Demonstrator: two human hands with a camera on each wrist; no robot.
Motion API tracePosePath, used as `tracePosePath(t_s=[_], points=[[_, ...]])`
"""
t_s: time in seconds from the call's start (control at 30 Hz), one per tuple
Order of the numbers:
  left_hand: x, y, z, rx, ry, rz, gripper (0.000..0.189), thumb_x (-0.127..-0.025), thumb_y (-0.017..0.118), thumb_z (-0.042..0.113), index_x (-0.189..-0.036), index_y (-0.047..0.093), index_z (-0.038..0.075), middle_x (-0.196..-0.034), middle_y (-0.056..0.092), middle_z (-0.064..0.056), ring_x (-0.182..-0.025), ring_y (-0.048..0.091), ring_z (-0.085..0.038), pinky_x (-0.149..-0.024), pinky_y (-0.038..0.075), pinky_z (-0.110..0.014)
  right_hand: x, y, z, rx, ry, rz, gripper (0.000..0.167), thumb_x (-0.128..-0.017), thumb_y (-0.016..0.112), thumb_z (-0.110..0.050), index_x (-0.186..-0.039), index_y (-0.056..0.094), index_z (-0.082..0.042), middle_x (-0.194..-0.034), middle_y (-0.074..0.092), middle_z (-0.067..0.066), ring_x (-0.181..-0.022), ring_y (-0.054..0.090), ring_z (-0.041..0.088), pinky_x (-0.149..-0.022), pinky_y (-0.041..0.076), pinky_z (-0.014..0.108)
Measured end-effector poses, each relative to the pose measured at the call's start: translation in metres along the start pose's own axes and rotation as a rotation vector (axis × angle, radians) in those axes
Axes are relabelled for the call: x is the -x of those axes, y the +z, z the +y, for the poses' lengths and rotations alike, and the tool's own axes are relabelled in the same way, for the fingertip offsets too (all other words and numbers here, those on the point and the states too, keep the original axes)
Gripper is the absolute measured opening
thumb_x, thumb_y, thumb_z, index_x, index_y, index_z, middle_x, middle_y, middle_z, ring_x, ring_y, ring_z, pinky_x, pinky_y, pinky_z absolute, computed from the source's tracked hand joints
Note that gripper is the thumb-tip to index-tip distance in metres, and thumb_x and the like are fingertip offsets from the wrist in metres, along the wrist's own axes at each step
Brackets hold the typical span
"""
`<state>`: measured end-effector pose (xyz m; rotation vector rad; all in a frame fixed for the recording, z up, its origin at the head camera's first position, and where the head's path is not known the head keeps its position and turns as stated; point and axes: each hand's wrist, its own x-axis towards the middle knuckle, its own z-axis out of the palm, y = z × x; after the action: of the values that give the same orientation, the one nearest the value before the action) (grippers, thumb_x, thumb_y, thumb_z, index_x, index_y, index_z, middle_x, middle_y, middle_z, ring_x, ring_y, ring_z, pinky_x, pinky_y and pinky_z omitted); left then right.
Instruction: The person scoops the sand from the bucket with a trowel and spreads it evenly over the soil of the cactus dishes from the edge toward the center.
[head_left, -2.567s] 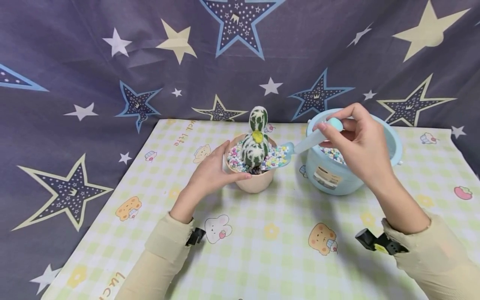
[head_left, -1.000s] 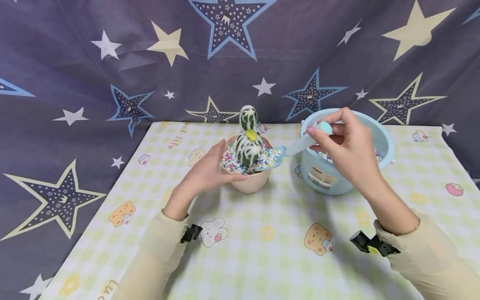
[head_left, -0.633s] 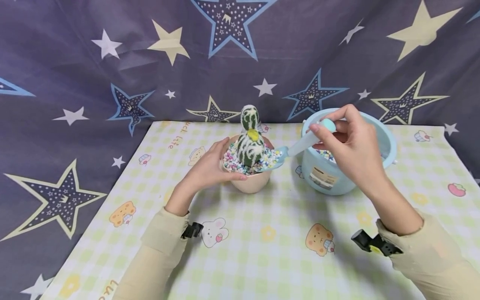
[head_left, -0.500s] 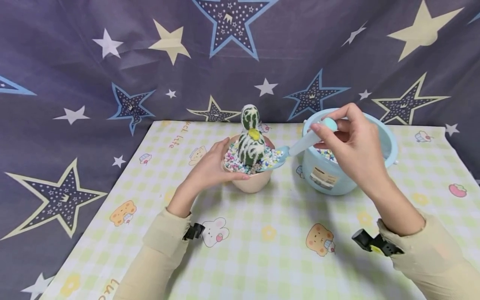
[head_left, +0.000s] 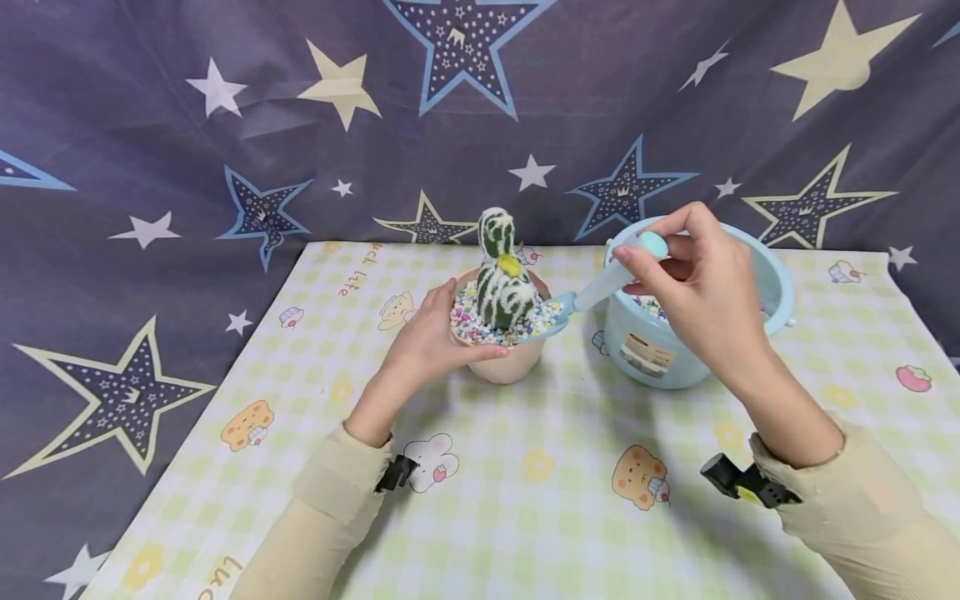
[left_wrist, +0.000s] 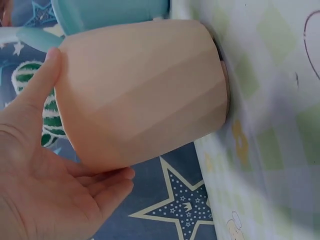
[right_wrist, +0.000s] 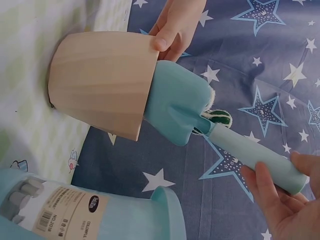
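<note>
My left hand (head_left: 429,340) grips the peach flower pot (head_left: 512,367) at its near left rim, thumb along the front and fingers round the side. In it stands a toy cactus (head_left: 504,296), green with white fuzz and a yellow flower, leaning slightly left among pastel beads (head_left: 467,318). My right hand (head_left: 712,300) pinches the handle end of a light blue toy trowel (head_left: 598,288). The trowel's blade overlaps the pot's right rim and carries more beads. In the right wrist view, the blade's underside (right_wrist: 177,102) slants over the pot's mouth.
A light blue bucket (head_left: 648,354) with a paper label stands right of the pot, beads inside, partly hidden behind my right hand. Checked cloth (head_left: 555,533) covers the table. A dark star-patterned curtain (head_left: 285,83) hangs behind its far edge.
The heap of beads on the trowel looks smaller than in the oldest frame. The cactus leans a little further left. Both hands keep their holds, and the view has shifted slightly.
</note>
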<state>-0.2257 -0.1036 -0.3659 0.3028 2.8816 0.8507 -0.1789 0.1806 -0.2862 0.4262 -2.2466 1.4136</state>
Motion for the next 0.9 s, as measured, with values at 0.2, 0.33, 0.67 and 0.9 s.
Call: tracePosePath(t_s=[0.2, 0.33, 0.67, 0.9], points=[[-0.006, -0.008, -0.014, 0.055, 0.092, -0.06, 0.117, -0.073, 0.083, 0.056, -0.161, 0.013, 0.025, -0.166, 0.018, -0.015, -0.148, 0.031, -0.039, -0.118, 0.031, -0.06, 0.0, 0.0, 0.0, -0.023, 0.001, -0.008, 0.021, -0.093, 0.07, -0.009, -0.1, 0.052, 0.0, -0.087, 0.068, -0.03, -0.068, 0.072, -0.003, -0.063, 0.061, 0.021], [-0.009, -0.011, -0.02, 0.09, 0.123, -0.078, 0.118, -0.072, 0.085, 0.054, -0.161, 0.014, 0.022, -0.166, 0.019, -0.014, -0.15, 0.028, -0.039, -0.121, 0.027, -0.06, 0.001, -0.002, -0.001, -0.042, -0.004, 0.002, 0.017, -0.093, 0.069, -0.007, -0.098, 0.053, -0.006, -0.085, 0.07, -0.027, -0.067, 0.072, -0.002, -0.062, 0.061, 0.021], [-0.007, -0.001, -0.01, 0.078, 0.076, -0.008, 0.12, -0.069, 0.086, 0.057, -0.161, 0.019, 0.019, -0.166, 0.021, -0.015, -0.149, 0.03, -0.038, -0.12, 0.029, -0.058, 0.001, -0.001, -0.002, 0.015, -0.028, 0.015, 0.02, -0.093, 0.07, -0.01, -0.099, 0.053, -0.002, -0.083, 0.066, -0.035, -0.063, 0.07, -0.004, -0.06, 0.059, 0.018], [-0.002, 0.002, -0.007, 0.091, 0.025, -0.008, 0.127, -0.07, 0.084, 0.06, -0.161, 0.011, 0.01, -0.167, 0.016, -0.013, -0.151, 0.027, -0.038, -0.121, 0.027, -0.057, 0.002, 0.002, -0.001, 0.021, -0.031, 0.015, 0.023, -0.093, 0.07, -0.011, -0.1, 0.052, 0.001, -0.084, 0.068, -0.031, -0.064, 0.07, -0.004, -0.06, 0.06, 0.019]])
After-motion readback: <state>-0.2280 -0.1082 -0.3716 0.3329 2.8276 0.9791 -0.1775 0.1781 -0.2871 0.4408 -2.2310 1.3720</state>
